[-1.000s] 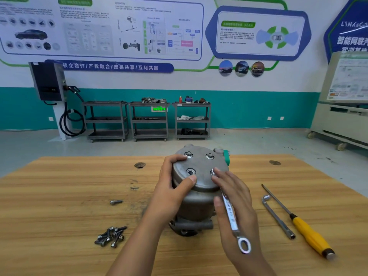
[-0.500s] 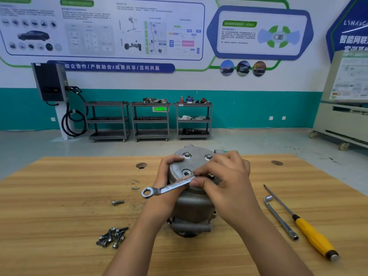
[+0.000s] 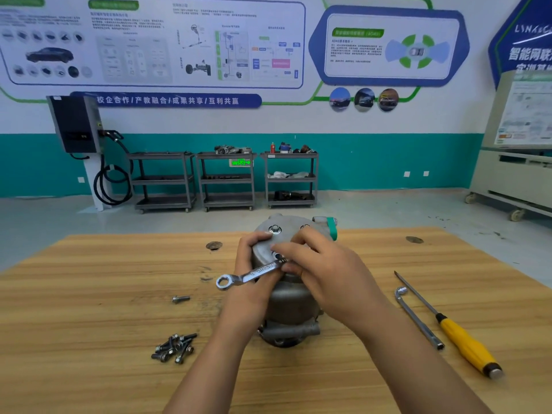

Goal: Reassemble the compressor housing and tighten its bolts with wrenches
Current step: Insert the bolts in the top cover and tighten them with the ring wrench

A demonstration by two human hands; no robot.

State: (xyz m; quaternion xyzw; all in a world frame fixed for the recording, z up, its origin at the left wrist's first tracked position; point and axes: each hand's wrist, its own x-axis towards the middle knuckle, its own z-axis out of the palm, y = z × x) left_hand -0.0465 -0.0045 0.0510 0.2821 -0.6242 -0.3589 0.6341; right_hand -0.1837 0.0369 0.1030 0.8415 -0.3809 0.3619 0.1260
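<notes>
Now our right hand point(image 3: 325, 273) pinches one end of a slim silver combination wrench point(image 3: 251, 274) against the cover. Our left hand point(image 3: 254, 282) curls round the left flank of the grey cast-metal compressor housing point(image 3: 289, 303) to steady it. The housing stands on end at the middle of the pale wooden table point(image 3: 89, 294), its long axis upright and its domed cover facing up and slightly towards us. The wrench lies almost flat across our left hand. Its long axis runs from the cover down to our left, with the free ring end pointing left. Our fingers hide whether the far end sits on a bolt. The cover is seated, and a flanged silver bolt point(image 3: 274, 229) shows in its upper rim, so we judge assembly done and tightening under way. A heap of dark loose bolts point(image 3: 176, 348) and one stray bolt point(image 3: 180, 299) lie to the left, which suggests fasteners remain. To the right rest an L-shaped steel socket wrench point(image 3: 418, 318) and a yellow-handled screwdriver point(image 3: 460, 339).
</notes>
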